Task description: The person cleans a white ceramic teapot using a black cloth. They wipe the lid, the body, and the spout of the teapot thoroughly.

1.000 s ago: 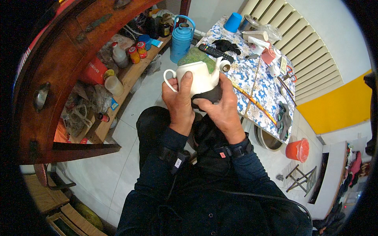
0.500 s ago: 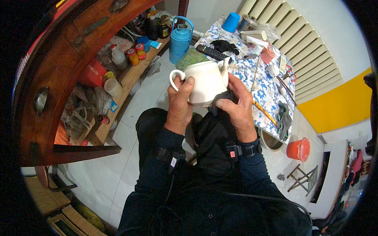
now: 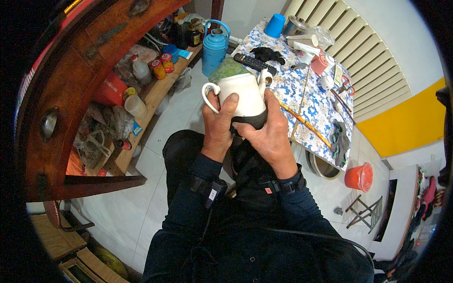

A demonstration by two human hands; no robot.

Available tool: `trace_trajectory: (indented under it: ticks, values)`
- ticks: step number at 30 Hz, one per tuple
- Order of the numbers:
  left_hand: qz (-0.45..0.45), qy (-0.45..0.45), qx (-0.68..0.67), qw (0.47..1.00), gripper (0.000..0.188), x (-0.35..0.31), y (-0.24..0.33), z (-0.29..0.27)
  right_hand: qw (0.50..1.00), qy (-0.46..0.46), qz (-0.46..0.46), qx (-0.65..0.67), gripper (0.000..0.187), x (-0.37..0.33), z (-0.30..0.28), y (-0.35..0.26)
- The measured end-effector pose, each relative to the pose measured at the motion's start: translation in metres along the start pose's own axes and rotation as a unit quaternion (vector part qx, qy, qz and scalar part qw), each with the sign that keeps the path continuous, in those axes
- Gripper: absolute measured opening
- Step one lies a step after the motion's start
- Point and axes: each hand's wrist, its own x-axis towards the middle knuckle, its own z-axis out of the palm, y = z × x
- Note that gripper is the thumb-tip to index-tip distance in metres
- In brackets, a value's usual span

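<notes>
A white teapot [image 3: 241, 96] is held upright above my lap, its loop handle on the left and its spout on the right. My left hand [image 3: 218, 131] is closed on the handle side, thumb lying against the pot's wall. From the right, my right hand [image 3: 271, 137] presses a dark cloth [image 3: 252, 121] around the lower body of the pot. The thumb of that hand lies across the cloth near the base, and its other fingers are mostly hidden behind the pot. The underside of the teapot is out of sight.
Beyond the pot is a table [image 3: 309, 120] with a blue-flowered cover, bearing a remote control [image 3: 255, 62], a blue cup [image 3: 274, 26] and a grey glove [image 3: 339, 141]. A blue thermos flask [image 3: 215, 53] stands left of it. Crowded wooden shelves [image 3: 155, 101] line the left; a red bucket [image 3: 358, 177] sits right.
My right hand has moved left and slightly down, sliding the dark cloth around the teapot's lower body toward the left. My left hand stays on the handle side.
</notes>
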Motion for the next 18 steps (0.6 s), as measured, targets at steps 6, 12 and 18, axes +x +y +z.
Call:
trace_trajectory:
  ticks: [6, 12, 18]
  values:
    - [0.002, 0.006, -0.029, 1.000, 0.063, 0.001, -0.003, -0.002, 0.988, -0.020, 0.056, 0.142, 0.096, -0.002, -0.008, 0.020]
    - [-0.006, -0.001, -0.040, 0.999, 0.065, 0.001, -0.006, -0.006, 0.918, -0.034, 0.137, 0.369, 0.072, 0.007, -0.015, 0.039]
    - [0.003, 0.014, -0.025, 1.000, 0.065, 0.000, -0.004, -0.004, 0.998, 0.015, -0.060, -0.012, 0.084, -0.006, -0.010, 0.012]
